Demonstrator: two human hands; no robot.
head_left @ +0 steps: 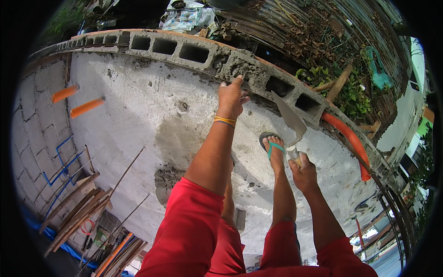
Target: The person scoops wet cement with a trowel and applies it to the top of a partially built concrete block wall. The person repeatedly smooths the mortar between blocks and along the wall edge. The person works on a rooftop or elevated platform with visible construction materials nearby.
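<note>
A curved row of grey hollow concrete blocks (164,46) runs across the top of the view, several of its cores showing as dark holes. Wet mortar (242,69) lies rough over the blocks near the middle. At that spot my left hand (230,99) reaches the near edge of the row, fingers apart, tips against the edge beside the mortar. Its palm is hidden. Lower and to the right, my right hand (304,173) grips the handle of a pointed trowel (290,115). The metal blade points up toward the blocks, its tip close to an open core.
An orange corrugated pipe (348,138) curves down at the right end of the blocks. Orange pipe stubs (87,107) stick out at left. Wooden boards (78,221) lean at lower left. My sandalled foot (273,143) stands below the trowel. Rusty corrugated sheets (295,23) lie beyond.
</note>
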